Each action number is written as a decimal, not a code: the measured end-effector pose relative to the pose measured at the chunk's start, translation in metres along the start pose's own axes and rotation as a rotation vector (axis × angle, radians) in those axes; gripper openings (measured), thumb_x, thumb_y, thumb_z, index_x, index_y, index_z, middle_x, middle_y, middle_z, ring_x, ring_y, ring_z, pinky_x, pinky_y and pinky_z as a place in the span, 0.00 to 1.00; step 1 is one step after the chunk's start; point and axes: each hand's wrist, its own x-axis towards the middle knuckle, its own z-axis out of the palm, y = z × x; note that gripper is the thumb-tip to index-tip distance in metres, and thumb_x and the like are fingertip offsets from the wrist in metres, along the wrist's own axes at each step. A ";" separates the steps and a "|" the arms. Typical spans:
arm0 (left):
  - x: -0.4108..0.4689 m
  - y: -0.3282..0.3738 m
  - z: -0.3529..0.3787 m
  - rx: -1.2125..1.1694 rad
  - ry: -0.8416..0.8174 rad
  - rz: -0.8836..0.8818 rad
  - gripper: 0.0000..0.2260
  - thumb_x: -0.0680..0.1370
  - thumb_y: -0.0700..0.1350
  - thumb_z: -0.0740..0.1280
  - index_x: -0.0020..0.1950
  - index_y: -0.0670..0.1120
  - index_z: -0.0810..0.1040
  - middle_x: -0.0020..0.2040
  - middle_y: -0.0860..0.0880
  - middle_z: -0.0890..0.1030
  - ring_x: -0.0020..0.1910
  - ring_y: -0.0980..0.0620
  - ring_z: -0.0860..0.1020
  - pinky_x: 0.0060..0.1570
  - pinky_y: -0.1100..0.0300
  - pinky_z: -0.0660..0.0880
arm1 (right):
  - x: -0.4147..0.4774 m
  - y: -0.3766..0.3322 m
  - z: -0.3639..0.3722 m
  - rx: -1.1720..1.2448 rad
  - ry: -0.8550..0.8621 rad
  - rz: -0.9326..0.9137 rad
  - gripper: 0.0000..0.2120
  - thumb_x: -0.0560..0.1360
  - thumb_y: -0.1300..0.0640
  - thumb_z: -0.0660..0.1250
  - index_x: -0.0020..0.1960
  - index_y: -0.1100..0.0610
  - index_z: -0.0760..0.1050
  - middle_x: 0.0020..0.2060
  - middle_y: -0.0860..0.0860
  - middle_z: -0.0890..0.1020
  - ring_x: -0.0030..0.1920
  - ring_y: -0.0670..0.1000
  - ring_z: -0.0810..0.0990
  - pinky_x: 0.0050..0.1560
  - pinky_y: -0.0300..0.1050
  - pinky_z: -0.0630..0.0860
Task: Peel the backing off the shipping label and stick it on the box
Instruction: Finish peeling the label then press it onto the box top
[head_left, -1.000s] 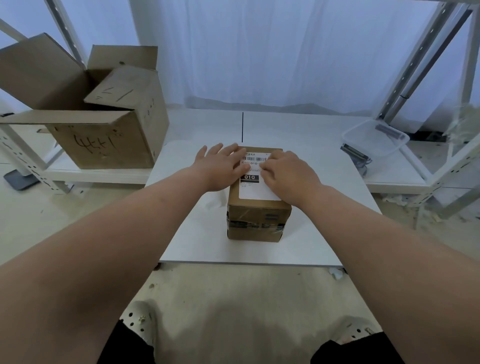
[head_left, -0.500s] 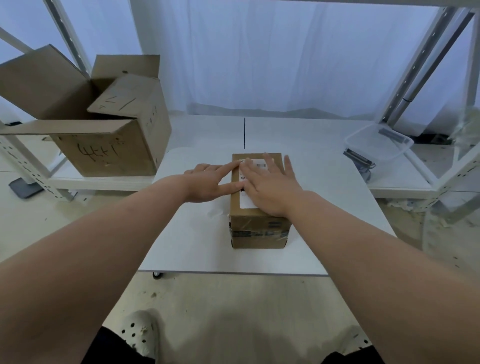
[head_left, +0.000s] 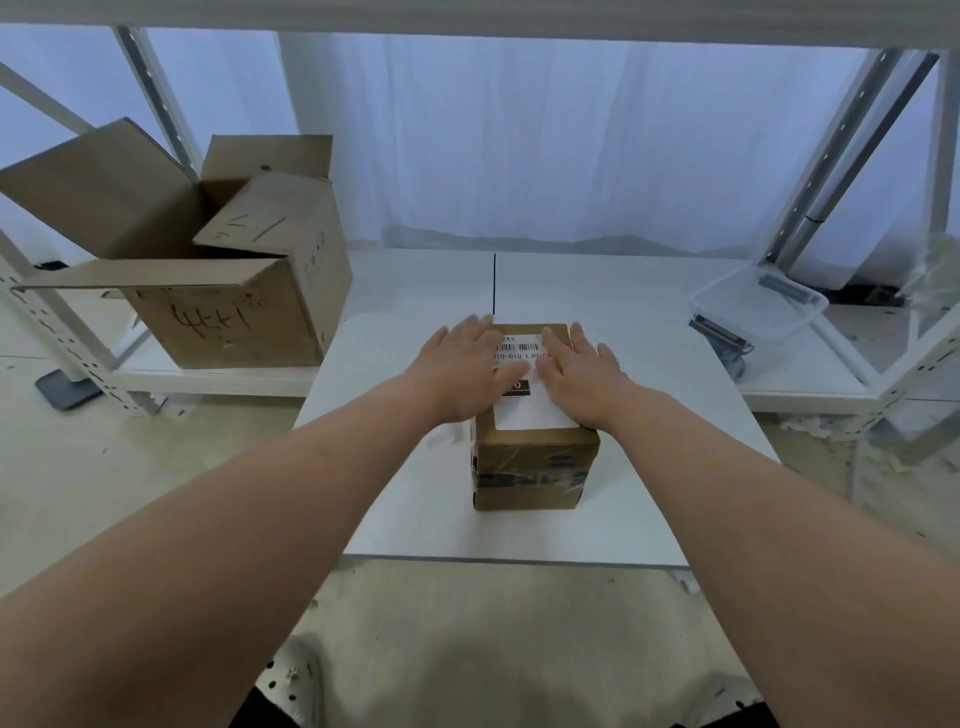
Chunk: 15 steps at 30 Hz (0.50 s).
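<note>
A small brown cardboard box (head_left: 535, 467) stands upright in the middle of the white table (head_left: 415, 509). A white shipping label (head_left: 530, 410) with a barcode lies flat on the box's top face. My left hand (head_left: 467, 371) rests palm down on the left part of the label and box top, fingers spread. My right hand (head_left: 584, 374) lies flat on the right part, fingers spread too. Both hands cover the label's side edges; its middle and near end show between them. Neither hand grips anything.
A large open cardboard box (head_left: 208, 270) with handwritten marks sits on a low shelf at the left. A clear plastic tub (head_left: 758, 304) sits at the right, dark metal parts beside it. White shelf posts stand on both sides. A white curtain hangs behind.
My left hand came up from the box's left side onto its top. My right hand slid from the label's centre to its right, uncovering the barcode and middle of the label.
</note>
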 end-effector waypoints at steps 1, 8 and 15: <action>0.002 0.003 0.002 -0.012 -0.033 0.009 0.32 0.79 0.63 0.50 0.77 0.47 0.52 0.79 0.49 0.50 0.78 0.50 0.48 0.76 0.47 0.45 | 0.000 0.000 -0.001 0.050 -0.019 0.019 0.25 0.82 0.44 0.43 0.77 0.44 0.43 0.78 0.54 0.41 0.77 0.62 0.46 0.76 0.61 0.48; 0.012 -0.009 0.005 0.053 -0.082 -0.194 0.37 0.72 0.73 0.48 0.77 0.57 0.46 0.79 0.50 0.49 0.78 0.43 0.46 0.73 0.40 0.44 | -0.010 -0.002 -0.010 0.255 -0.098 0.066 0.25 0.82 0.46 0.45 0.77 0.44 0.44 0.69 0.58 0.68 0.58 0.57 0.73 0.55 0.48 0.72; 0.000 0.007 -0.005 -0.347 -0.031 -0.369 0.35 0.78 0.66 0.48 0.74 0.40 0.60 0.70 0.41 0.69 0.66 0.40 0.71 0.60 0.50 0.69 | -0.018 -0.004 -0.014 0.370 -0.070 0.135 0.28 0.82 0.46 0.47 0.77 0.50 0.38 0.66 0.59 0.72 0.61 0.61 0.75 0.57 0.59 0.77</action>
